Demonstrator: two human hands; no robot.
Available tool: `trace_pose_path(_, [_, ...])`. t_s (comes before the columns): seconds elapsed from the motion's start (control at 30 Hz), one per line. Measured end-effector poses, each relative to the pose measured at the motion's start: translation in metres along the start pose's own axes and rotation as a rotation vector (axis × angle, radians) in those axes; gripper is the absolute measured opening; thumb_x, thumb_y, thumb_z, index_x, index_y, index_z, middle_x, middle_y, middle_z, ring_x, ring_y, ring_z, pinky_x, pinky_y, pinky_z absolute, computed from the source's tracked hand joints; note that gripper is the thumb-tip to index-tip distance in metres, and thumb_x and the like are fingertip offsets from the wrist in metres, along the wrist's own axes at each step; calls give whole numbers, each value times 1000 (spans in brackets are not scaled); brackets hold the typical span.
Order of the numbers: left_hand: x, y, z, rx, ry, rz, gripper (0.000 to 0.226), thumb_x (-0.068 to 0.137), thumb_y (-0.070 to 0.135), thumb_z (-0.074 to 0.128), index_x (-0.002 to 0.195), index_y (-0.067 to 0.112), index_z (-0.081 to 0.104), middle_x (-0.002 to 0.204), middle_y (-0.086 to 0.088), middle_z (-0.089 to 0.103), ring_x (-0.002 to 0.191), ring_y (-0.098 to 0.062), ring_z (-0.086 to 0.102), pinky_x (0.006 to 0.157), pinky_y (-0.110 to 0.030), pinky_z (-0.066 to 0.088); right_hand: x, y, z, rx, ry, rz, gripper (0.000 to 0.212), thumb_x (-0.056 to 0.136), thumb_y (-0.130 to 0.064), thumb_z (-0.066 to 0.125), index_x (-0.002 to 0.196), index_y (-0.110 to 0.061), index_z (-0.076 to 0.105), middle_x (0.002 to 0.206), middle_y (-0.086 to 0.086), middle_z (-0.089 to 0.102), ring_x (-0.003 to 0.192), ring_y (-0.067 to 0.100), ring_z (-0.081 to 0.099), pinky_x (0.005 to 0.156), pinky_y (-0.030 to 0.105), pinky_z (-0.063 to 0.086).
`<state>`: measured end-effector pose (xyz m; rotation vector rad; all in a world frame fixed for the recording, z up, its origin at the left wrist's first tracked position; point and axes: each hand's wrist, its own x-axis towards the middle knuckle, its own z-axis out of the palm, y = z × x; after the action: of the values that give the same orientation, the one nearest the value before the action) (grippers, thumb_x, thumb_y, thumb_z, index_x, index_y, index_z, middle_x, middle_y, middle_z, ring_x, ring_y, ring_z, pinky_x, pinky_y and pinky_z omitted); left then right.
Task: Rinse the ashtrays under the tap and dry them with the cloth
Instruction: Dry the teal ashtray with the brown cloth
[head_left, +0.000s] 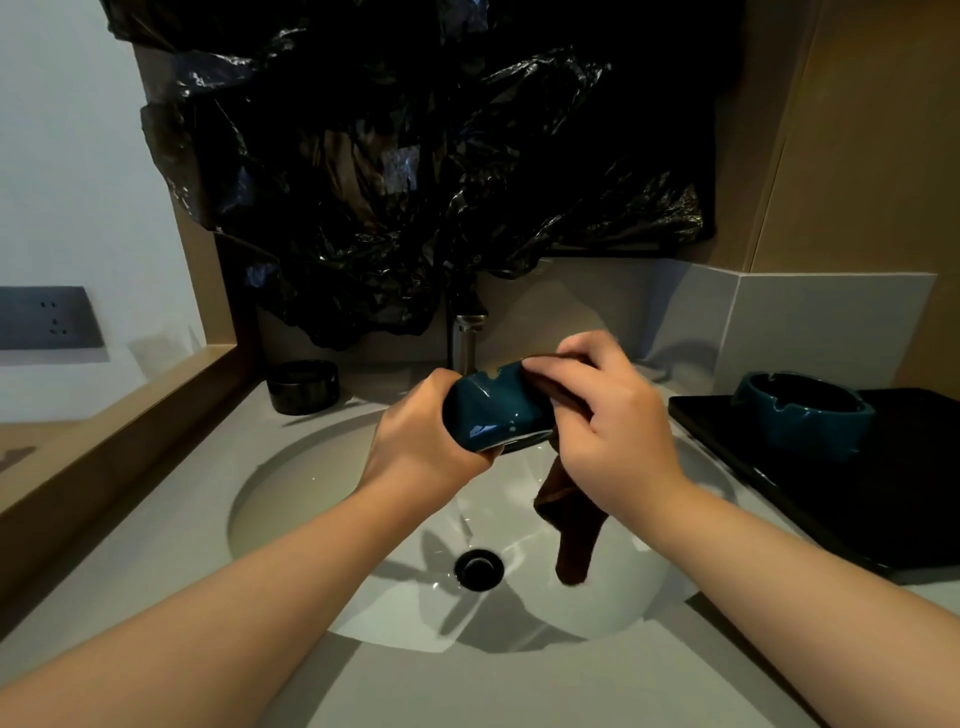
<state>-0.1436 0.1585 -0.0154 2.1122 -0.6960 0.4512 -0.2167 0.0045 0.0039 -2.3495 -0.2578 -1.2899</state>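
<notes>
Over the white sink (291, 499), my left hand (421, 441) grips a glossy teal ashtray (496, 410), tipped on its side. My right hand (608, 415) holds a brown cloth (571, 519) against the ashtray's open face; the cloth's loose end hangs down toward the drain (478, 569). The tap (465, 338) stands just behind the ashtray, with no water visible. A second teal ashtray (802, 413) sits upright on a black tray (883, 493) at the right. A black ashtray (303, 387) rests on the counter at the back left.
Crumpled black plastic sheeting (415, 171) covers the wall above the tap. A wooden ledge (119, 431) runs along the left side, with a dark socket plate (47, 318) on the white wall above it. The grey counter (467, 691) surrounds the basin.
</notes>
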Motion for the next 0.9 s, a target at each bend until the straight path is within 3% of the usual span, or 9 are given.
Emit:
trace_pose_path(0.13, [-1,2,-1,-12,-14,-6,52,67,28,84,101,38,45,91,20,53,93,-8,55,72,-18,44,9,18,-2,232,-78,467,35,91,-1,48,110,-22,69,101,-6,55,99,13,53,83,17,45])
trace_pose_path(0.2, [-1,2,0,-39,-7,-16,53,66,30,85,100,37,46,93,18,56,92,-7,56,72,-18,46,11,26,-1,283,-104,542,36,91,1,48,106,-23,70,105,1,60,103,20,55,88,23,46])
trace_pose_path(0.3, [0,1,-3,-117,-27,-69,51,66,30,85,101,37,48,96,18,58,91,-3,56,59,-6,41,14,34,4,321,-259,704,30,92,-1,49,105,-21,68,108,7,65,103,26,59,94,34,48])
trace_pose_path(0.4, [3,1,-3,-182,-35,-108,49,67,28,85,100,34,49,96,18,58,89,0,55,62,-7,39,18,46,-1,259,-373,841,28,90,-5,52,107,-22,67,107,8,68,100,27,62,91,37,51])
trace_pose_path(0.5, [5,2,-1,-226,-36,-112,48,66,25,85,97,34,50,96,17,59,90,1,55,65,-8,41,23,48,-21,182,-559,772,30,86,-16,60,110,-33,61,109,1,67,95,17,63,86,30,53])
trace_pose_path(0.57, [5,1,-1,-225,-47,-116,48,66,25,85,97,34,50,97,16,59,90,2,54,65,-9,40,23,44,-31,166,-798,679,56,81,-30,71,130,-39,47,119,-7,61,103,12,59,90,27,48])
trace_pose_path(0.63, [6,-1,1,-237,-67,-125,49,65,23,85,97,35,50,99,15,59,93,-1,54,67,-11,41,20,37,-32,130,-889,575,76,75,-39,77,137,-44,33,122,-17,53,109,6,52,89,20,41])
trace_pose_path(0.73, [8,-4,1,-261,-136,-139,51,64,22,86,94,39,49,100,16,61,98,-5,57,75,-20,46,16,38,-22,276,-746,487,68,73,-29,80,125,-47,39,107,-30,54,101,-8,53,74,3,40])
trace_pose_path(0.9, [9,-8,-1,-299,-225,-151,52,68,19,85,105,33,52,99,17,63,92,2,59,67,-12,42,12,40,-17,290,-573,403,46,71,-27,81,104,-44,54,91,-20,62,91,-1,61,68,6,45])
